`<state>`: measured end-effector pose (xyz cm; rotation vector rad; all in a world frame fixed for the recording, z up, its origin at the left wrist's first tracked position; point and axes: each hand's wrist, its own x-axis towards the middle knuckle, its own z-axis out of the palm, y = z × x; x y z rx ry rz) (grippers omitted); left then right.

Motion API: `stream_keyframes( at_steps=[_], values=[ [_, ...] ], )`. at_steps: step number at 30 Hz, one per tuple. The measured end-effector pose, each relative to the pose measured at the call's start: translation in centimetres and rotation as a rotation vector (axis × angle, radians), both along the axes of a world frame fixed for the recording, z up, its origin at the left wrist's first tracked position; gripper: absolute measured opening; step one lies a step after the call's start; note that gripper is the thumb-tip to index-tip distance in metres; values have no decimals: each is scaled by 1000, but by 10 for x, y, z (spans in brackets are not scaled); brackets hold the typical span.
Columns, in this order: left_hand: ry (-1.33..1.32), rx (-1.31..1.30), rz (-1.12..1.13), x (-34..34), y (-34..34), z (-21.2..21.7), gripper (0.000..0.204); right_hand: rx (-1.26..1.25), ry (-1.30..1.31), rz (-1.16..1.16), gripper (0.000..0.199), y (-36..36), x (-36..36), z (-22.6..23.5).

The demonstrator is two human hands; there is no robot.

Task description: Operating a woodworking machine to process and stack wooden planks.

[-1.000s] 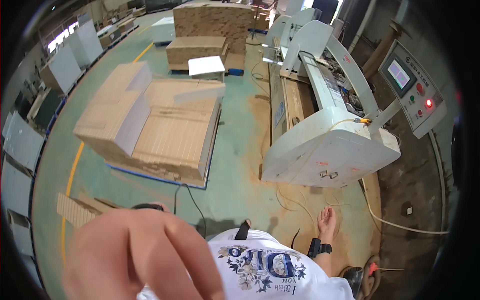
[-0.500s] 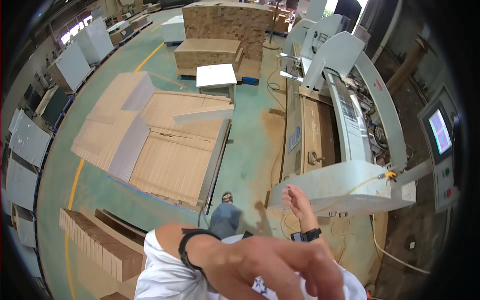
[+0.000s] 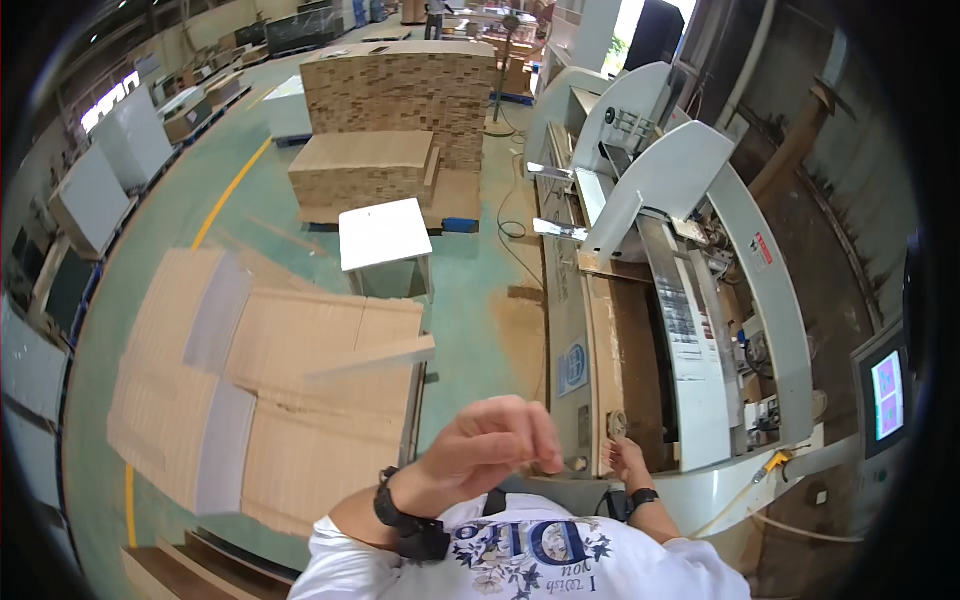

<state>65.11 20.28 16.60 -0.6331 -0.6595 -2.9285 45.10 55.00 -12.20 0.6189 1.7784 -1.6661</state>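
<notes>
My right hand (image 3: 627, 460) reaches to a small metal handwheel (image 3: 617, 424) on the near end of a long grey machine (image 3: 690, 345). Its fingers are closed at the wheel's lower edge, though the exact grip is small in view. In front of my chest, my left hand (image 3: 493, 437) hangs in the air with the fingers curled together and nothing visible in them. It is apart from the machine.
Left of me, cardboard-coloured panels (image 3: 320, 450) lie stacked low, with a loose strip (image 3: 372, 360) on top. A white-topped stool (image 3: 385, 235) stands beyond, before a tall stack of wood blocks (image 3: 400, 95). A control screen (image 3: 886, 395) and yellow air gun (image 3: 772, 465) are at right.
I have moved closer to the machine. My right hand has gone from free air to the handwheel. My left hand has drawn away from the camera, fingers still curled.
</notes>
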Motion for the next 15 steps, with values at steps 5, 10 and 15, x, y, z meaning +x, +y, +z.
stream_keyframes(
  at_steps=[5,10,15],
  values=[
    [172,-191,-405,-99,-18,53,6,-23,-123,-2,23,-3,-85,-62],
    [751,-399,-566,-237,-21,78,14,25,-85,44,20,-79,-188,-44],
    [777,-262,-724,-354,-23,90,10,49,-99,74,16,-99,-277,-38]
  ],
)
